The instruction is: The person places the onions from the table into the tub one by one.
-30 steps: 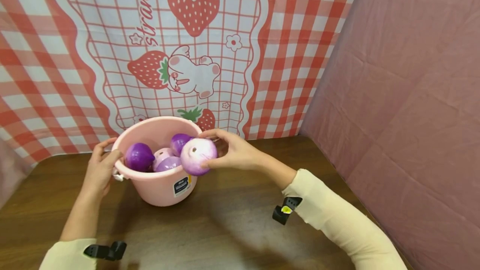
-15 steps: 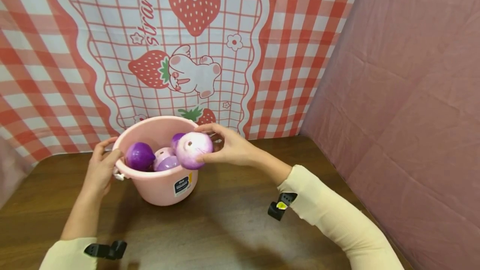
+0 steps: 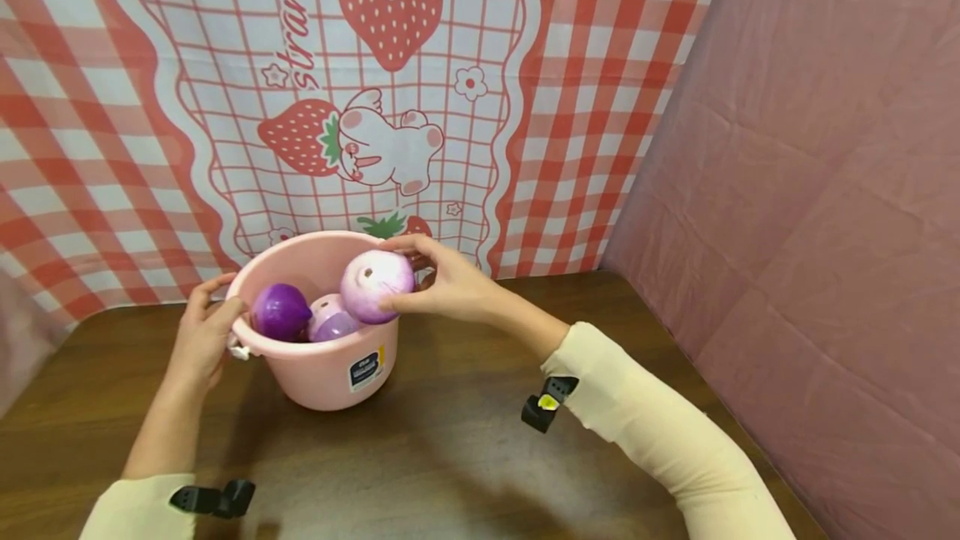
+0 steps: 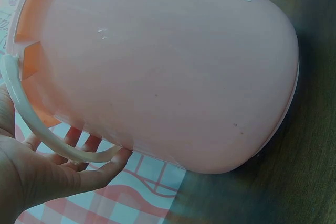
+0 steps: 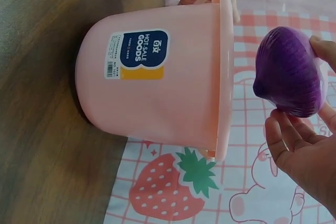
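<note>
A pink bucket stands on the table, its printed label facing forward. My left hand grips the rim at its left side. The left wrist view shows that hand's fingers beside the white handle and the bucket wall. With fingers and thumb, my right hand holds a purple onion just above the bucket's right rim. Its pale end, with a small hole, faces the head camera; the dark pointed end of the onion shows in the right wrist view. Inside lie a dark purple onion and paler ones, partly hidden.
Behind the bucket hangs a red checked cloth printed with strawberries. A plain pink cloth forms the right side. Brown wooden table top extends in front of the bucket and to its right.
My right hand has moved up and left, bringing the onion from the bucket's right front over its opening; it now covers the dark onion behind. The left hand keeps its grip on the rim.
</note>
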